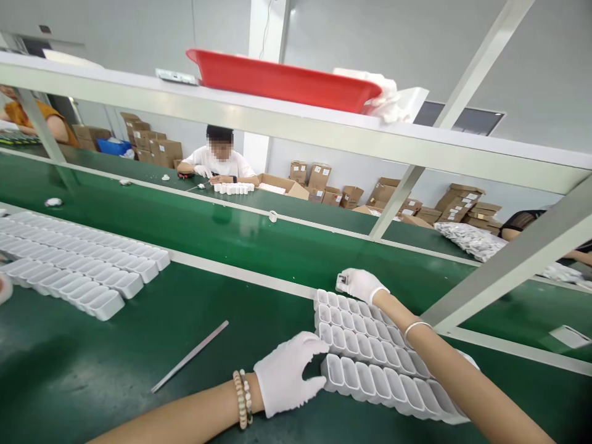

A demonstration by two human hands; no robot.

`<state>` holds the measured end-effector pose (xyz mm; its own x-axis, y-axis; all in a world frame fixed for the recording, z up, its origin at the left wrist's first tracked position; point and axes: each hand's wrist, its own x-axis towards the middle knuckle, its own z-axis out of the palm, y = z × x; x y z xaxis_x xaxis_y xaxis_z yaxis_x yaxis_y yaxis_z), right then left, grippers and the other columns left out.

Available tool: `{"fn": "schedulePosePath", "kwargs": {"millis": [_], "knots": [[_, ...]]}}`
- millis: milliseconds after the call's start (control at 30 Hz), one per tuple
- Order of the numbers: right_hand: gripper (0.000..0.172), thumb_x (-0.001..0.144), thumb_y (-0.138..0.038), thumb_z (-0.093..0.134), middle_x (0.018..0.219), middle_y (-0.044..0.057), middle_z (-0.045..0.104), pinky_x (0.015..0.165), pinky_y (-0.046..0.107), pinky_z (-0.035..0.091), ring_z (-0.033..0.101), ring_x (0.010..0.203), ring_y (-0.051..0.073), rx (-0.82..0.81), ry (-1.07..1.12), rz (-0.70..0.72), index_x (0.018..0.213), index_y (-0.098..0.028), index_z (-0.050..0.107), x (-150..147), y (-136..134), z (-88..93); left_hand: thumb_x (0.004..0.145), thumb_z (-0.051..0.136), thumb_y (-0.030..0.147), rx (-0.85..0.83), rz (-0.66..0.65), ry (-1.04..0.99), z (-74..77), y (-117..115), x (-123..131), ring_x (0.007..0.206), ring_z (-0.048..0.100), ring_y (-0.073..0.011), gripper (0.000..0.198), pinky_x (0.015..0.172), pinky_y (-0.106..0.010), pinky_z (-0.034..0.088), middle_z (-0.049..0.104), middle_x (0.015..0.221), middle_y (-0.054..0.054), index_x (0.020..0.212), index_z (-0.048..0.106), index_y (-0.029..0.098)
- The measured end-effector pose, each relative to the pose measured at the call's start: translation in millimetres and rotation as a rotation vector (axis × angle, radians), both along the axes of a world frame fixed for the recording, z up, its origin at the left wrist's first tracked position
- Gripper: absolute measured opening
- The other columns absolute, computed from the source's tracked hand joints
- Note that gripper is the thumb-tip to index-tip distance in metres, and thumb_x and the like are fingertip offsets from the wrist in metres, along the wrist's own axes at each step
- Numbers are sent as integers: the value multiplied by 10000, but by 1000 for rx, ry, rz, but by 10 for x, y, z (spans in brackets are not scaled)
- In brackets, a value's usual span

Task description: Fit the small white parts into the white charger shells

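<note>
Handling, apparently: right hand pinches white piece at worktop's far edge, likely needing steadiness next; left hand spread by containers.

A red tray sits on the raised shelf, crumpled white wrapping bunched at its right end. Beyond, a co-worker in a white top sits near an open carton. Cardboard boxes are stacked along the grey wall — a blue bundle beside them — and, at far left, a person in orange is partly visible.
</note>
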<state>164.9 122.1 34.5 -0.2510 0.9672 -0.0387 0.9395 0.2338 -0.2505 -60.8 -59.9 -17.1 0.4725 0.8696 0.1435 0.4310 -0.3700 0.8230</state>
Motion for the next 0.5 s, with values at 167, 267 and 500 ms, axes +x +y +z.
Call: {"fn": "schedulePosePath", "kwargs": {"millis": [167,267,500], "knots": [[323,956,-405,595,1062,78,683,803,391,556,672,877,193,-21,-113,13,1155,-153,632,148,44,112,800,652,264,-37,-44,94,12,55,-18,1099,634,-282,419,926,-401,551,607,1284,-89,1217,619,244],[460,959,-412,540,1143,163,680,853,425,529,688,952,274,62,-97,34,1333,-144,564,178,-258,240,795,651,259,-40,-51,102,8,67,-22,1073,642,-274,380,915,-392,547,620,1252,-83,1174,632,245],[248,998,-367,515,1161,81,683,832,339,546,662,971,195,-190,153,735,1175,-264,654,-261,-1902,-213,810,585,178,-60,80,-21,-88,47,-24,919,639,-202,150,861,-335,535,658,1022,-48,950,627,213]]}}
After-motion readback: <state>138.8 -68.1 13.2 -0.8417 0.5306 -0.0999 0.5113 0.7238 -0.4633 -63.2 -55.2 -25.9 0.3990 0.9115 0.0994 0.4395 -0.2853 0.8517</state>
